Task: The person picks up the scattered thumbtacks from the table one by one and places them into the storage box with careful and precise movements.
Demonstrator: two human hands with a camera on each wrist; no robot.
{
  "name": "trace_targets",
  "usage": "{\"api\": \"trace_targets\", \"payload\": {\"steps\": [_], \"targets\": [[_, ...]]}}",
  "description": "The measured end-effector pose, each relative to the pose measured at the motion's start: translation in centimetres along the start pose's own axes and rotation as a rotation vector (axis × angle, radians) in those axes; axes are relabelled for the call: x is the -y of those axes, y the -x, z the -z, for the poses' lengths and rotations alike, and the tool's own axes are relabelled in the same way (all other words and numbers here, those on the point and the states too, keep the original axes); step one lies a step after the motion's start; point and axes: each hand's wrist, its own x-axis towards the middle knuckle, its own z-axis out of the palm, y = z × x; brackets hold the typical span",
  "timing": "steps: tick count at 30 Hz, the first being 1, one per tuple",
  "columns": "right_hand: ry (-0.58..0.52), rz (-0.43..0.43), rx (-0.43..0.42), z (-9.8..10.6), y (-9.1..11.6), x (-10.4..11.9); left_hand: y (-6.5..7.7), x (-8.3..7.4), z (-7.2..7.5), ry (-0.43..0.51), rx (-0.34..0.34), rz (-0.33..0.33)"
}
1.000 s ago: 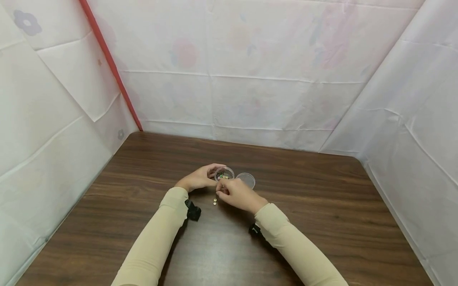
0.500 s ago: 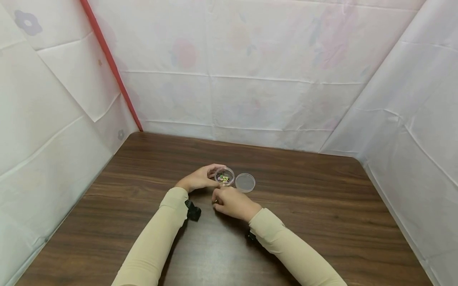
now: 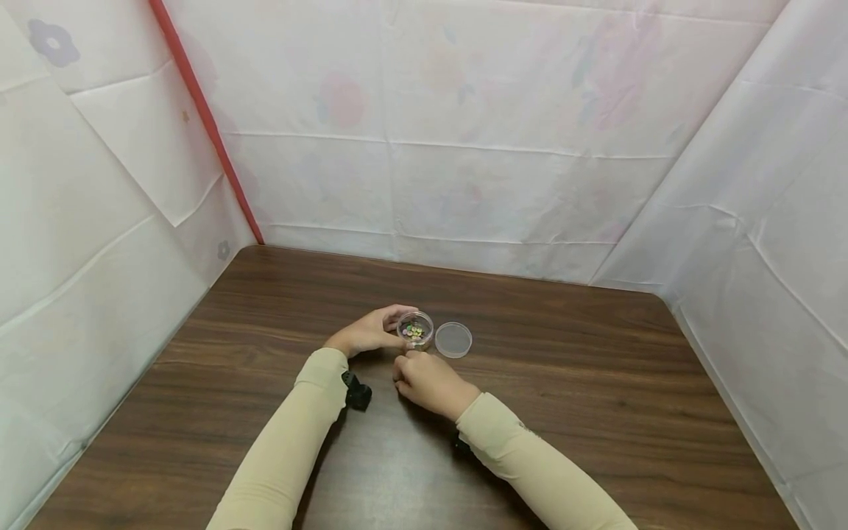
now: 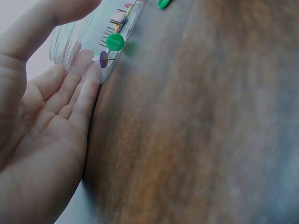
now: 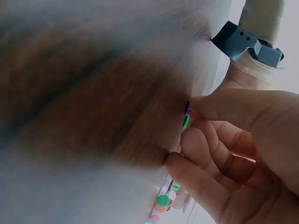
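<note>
My left hand (image 3: 367, 331) grips a clear round plastic container (image 3: 416, 338) on the table, thumb in front and fingers behind. Inside it lie several coloured thumbtacks (image 3: 414, 331); in the left wrist view a green thumbtack (image 4: 115, 42) and a purple-rimmed thumbtack (image 4: 103, 59) show through its wall. Just in front, my right hand (image 3: 433, 379) is low at the tabletop with its fingers bent. In the right wrist view its thumb tip is right at a purple thumbtack (image 5: 187, 108), beside a green thumbtack (image 5: 186, 121). I cannot tell whether the fingers pinch a tack.
A clear round lid (image 3: 453, 340) lies right of the container. The brown wood-grain table (image 3: 563, 383) is bounded by white patterned sheets (image 3: 497, 184) at the back and sides. Black wrist cameras (image 3: 358, 391) sit under the sleeves.
My right hand has drawn back from the container's front rim toward me, down to the tabletop, covering the two tacks visible there earlier. The left hand and container have stayed put.
</note>
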Motion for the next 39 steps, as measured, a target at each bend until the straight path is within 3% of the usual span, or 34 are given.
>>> {"api": "trace_targets", "payload": {"steps": [18, 34, 39], "targets": [[-0.04, -0.008, -0.009, 0.3, 0.0, -0.3, 0.2, -0.3, -0.1, 0.004, -0.005, 0.008], [-0.281, -0.017, -0.036, 0.1, -0.1, -2.1, -0.1, 0.0, 0.0, 0.004, 0.012, -0.015], [-0.324, -0.018, -0.114, 0.7, 0.1, -2.7, -0.1, -0.1, 0.0, 0.001, 0.023, -0.02]]}}
